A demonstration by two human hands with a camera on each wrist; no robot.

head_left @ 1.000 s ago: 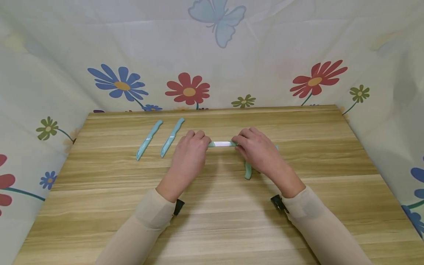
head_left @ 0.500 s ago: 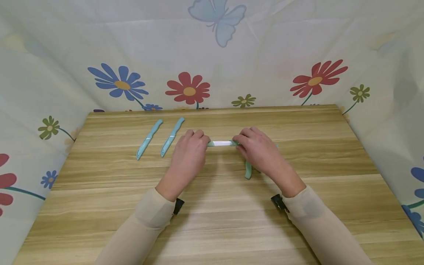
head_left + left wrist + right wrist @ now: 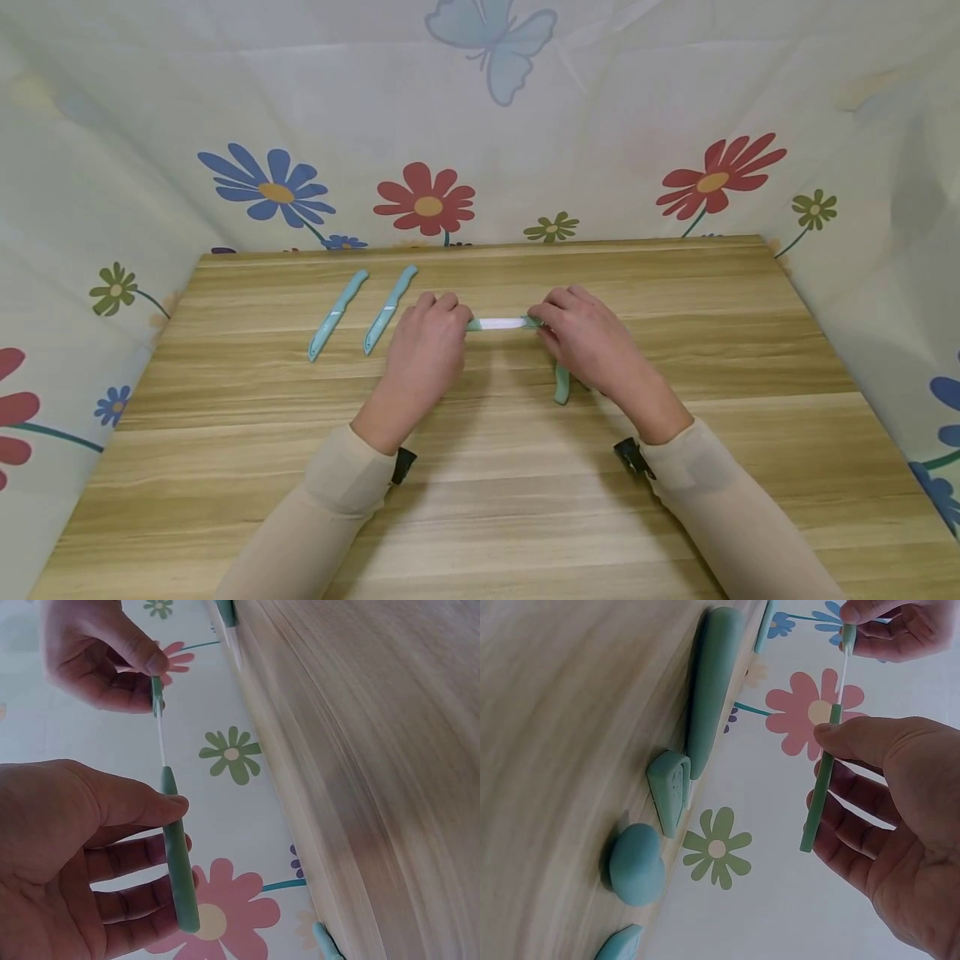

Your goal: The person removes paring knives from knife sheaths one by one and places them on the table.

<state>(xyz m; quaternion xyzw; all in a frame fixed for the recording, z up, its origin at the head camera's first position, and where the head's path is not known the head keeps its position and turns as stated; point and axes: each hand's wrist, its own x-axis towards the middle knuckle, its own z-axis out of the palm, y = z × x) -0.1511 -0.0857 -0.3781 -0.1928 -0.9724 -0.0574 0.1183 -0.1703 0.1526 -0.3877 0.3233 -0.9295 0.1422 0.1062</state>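
Observation:
My left hand (image 3: 429, 346) grips the green handle (image 3: 179, 862) of a small paring knife. Its pale blade (image 3: 498, 323) points right, level above the table, toward my right hand (image 3: 588, 337). There my thumb and fingers pinch a flat green sheath (image 3: 823, 787), and the blade tip lies at the sheath's mouth. Below the right hand, another green knife (image 3: 562, 385) rests on the table, partly covered by the hand in the head view. Two light blue sheathed knives (image 3: 337, 317) lie side by side to the left of the left hand.
The wooden table (image 3: 487, 517) ends at a flower-printed cloth backdrop (image 3: 600, 125) behind and at both sides. In the right wrist view, a rounded blue-green handle end (image 3: 637, 865) and another blue-green piece (image 3: 620, 943) lie past the second green knife.
My left hand has shifted slightly left and away with the knife handle, and slightly more of the blade shows between the hands. The knives on the table have stayed put.

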